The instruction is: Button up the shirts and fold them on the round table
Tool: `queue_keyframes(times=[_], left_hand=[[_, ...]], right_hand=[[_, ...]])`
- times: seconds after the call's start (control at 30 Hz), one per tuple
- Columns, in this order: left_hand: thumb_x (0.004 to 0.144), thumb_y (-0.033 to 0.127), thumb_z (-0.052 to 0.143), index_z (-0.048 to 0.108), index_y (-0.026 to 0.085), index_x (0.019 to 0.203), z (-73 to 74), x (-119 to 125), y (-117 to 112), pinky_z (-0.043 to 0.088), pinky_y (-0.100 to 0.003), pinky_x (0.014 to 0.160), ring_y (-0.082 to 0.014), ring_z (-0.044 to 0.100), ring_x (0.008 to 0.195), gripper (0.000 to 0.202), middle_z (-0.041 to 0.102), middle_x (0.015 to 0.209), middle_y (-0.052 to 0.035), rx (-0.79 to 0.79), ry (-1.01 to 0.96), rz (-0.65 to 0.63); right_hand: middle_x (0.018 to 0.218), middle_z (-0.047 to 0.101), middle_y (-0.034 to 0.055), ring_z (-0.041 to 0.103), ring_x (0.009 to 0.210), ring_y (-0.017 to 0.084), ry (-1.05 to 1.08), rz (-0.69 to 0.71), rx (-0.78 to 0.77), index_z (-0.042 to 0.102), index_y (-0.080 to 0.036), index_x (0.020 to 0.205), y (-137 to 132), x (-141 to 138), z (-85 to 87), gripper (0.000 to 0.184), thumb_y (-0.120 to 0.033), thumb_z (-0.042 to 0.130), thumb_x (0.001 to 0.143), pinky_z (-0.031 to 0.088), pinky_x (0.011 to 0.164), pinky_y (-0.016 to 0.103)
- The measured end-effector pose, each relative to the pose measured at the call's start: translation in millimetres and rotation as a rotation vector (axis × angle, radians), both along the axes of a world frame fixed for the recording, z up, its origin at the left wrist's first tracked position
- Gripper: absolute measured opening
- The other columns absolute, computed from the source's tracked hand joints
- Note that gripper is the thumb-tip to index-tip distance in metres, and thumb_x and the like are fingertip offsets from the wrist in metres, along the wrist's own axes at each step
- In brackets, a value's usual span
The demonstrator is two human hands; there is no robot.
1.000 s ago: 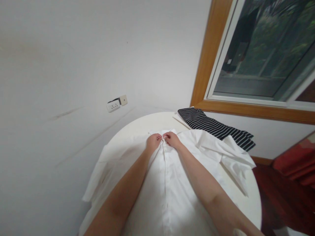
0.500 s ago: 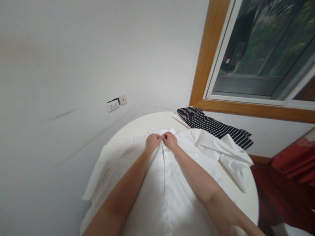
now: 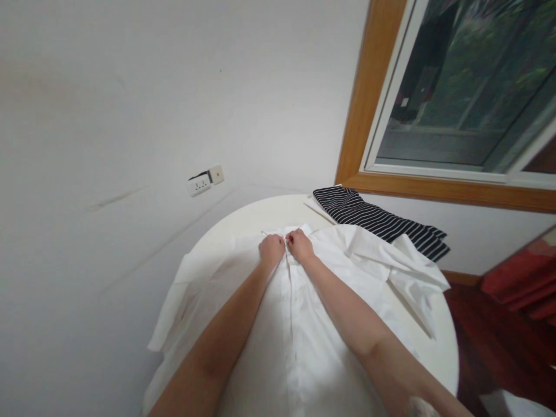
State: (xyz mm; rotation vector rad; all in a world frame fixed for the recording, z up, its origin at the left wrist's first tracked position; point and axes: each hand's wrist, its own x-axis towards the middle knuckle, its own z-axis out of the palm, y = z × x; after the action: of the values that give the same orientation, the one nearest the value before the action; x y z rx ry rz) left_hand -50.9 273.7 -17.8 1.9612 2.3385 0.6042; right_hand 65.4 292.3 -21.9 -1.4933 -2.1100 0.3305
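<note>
A white shirt (image 3: 264,341) lies spread front side up over a round white table (image 3: 243,217), its collar end away from me and its sleeves out to both sides. Near the collar, my left hand (image 3: 272,248) pinches the shirt's front edge. My right hand (image 3: 300,246) is closed on the cloth right beside it, fingertips almost touching the left ones. The front placket runs from between my hands down toward me. Whatever small part sits between the fingertips is too small to make out.
A folded black-and-white striped garment (image 3: 377,220) lies at the table's back right, under the wood-framed window (image 3: 456,104). A wall socket (image 3: 200,185) is on the white wall behind. Red cloth (image 3: 525,278) hangs at the right above a dark red floor (image 3: 482,341).
My hands stay at the collar end, with only slight finger movement. The whole view has shifted a little; the shirt lies as before.
</note>
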Motion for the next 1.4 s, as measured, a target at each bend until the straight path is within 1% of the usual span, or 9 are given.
queue_keyframes(times=[0.17,0.3,0.47,0.63,0.73,0.87,1.07,1.27,1.4], left_hand=[[0.089,0.026,0.043,0.069,0.019,0.103,-2.8,0,1,0.046,-0.033,0.084,-0.0246,0.061,0.103,0.030,0.067,0.108,-0.0121,-0.011,0.010,-0.020],[0.090,0.024,0.043,0.066,0.017,0.106,-6.3,2,-1,0.045,-0.035,0.086,-0.0255,0.058,0.106,0.029,0.064,0.109,-0.0136,0.031,0.016,-0.014],[0.089,0.022,0.043,0.066,0.016,0.106,-9.2,3,0,0.045,-0.037,0.087,-0.0268,0.057,0.107,0.029,0.063,0.110,-0.0144,0.057,0.003,-0.018],[0.088,0.023,0.045,0.068,0.019,0.103,-8.0,-3,2,0.045,-0.032,0.089,-0.0228,0.059,0.107,0.028,0.066,0.110,-0.0106,0.043,-0.022,-0.025],[0.087,0.025,0.048,0.070,0.021,0.103,-6.1,-8,4,0.045,-0.030,0.089,-0.0210,0.060,0.105,0.027,0.068,0.110,-0.0087,0.005,-0.058,-0.063],[0.085,0.028,0.051,0.072,0.023,0.099,-3.4,-14,7,0.047,-0.026,0.083,-0.0197,0.063,0.099,0.026,0.071,0.105,-0.0055,-0.043,-0.094,-0.096],[0.081,0.028,0.052,0.073,0.023,0.097,-1.3,-14,9,0.048,-0.026,0.080,-0.0198,0.065,0.097,0.026,0.073,0.102,-0.0050,-0.069,-0.109,-0.084],[0.081,0.026,0.052,0.071,0.022,0.101,-4.2,-13,11,0.048,-0.029,0.084,-0.0216,0.063,0.101,0.028,0.071,0.105,-0.0063,-0.070,-0.094,-0.092],[0.083,0.025,0.051,0.069,0.022,0.104,-7.1,-13,9,0.047,-0.032,0.089,-0.0213,0.061,0.104,0.028,0.068,0.109,-0.0072,-0.036,-0.073,-0.086]], right_hand=[[0.097,0.063,0.0060,0.057,0.086,0.014,0.030,0.053,-0.034,0.068,-0.018,0.096,9,8,0.8,0.019,-0.017,0.054,0.083,0.040,0.075,0.022],[0.090,0.066,0.0042,0.058,0.081,0.014,0.031,0.105,-0.091,0.069,-0.018,0.093,14,12,2.7,0.020,-0.019,0.051,0.086,0.039,0.071,0.022],[0.101,0.064,0.0070,0.059,0.086,0.015,-0.048,0.083,-0.018,0.065,-0.019,0.097,9,8,2.8,0.019,-0.025,0.049,0.090,0.040,0.071,0.022],[0.107,0.062,0.0060,0.060,0.087,0.016,-0.152,0.141,-0.013,0.059,-0.023,0.105,9,9,5.5,0.020,-0.032,0.046,0.093,0.040,0.070,0.023],[0.105,0.064,0.0046,0.060,0.089,0.016,-0.160,0.201,-0.069,0.061,-0.023,0.102,18,13,8.7,0.018,-0.031,0.048,0.093,0.039,0.070,0.023],[0.095,0.068,0.0025,0.060,0.084,0.015,-0.157,0.238,-0.119,0.065,-0.021,0.095,29,16,11.3,0.015,-0.024,0.052,0.089,0.038,0.067,0.021],[0.094,0.069,0.0034,0.060,0.082,0.015,-0.138,0.221,-0.129,0.066,-0.020,0.098,29,16,7.8,0.018,-0.023,0.052,0.087,0.037,0.065,0.021],[0.096,0.068,0.0047,0.060,0.081,0.016,-0.109,0.161,-0.137,0.064,-0.020,0.102,21,12,6.0,0.021,-0.022,0.053,0.085,0.038,0.065,0.023],[0.094,0.067,0.0030,0.059,0.080,0.015,-0.088,0.154,-0.127,0.064,-0.021,0.104,16,15,5.8,0.023,-0.020,0.055,0.083,0.038,0.066,0.022]])
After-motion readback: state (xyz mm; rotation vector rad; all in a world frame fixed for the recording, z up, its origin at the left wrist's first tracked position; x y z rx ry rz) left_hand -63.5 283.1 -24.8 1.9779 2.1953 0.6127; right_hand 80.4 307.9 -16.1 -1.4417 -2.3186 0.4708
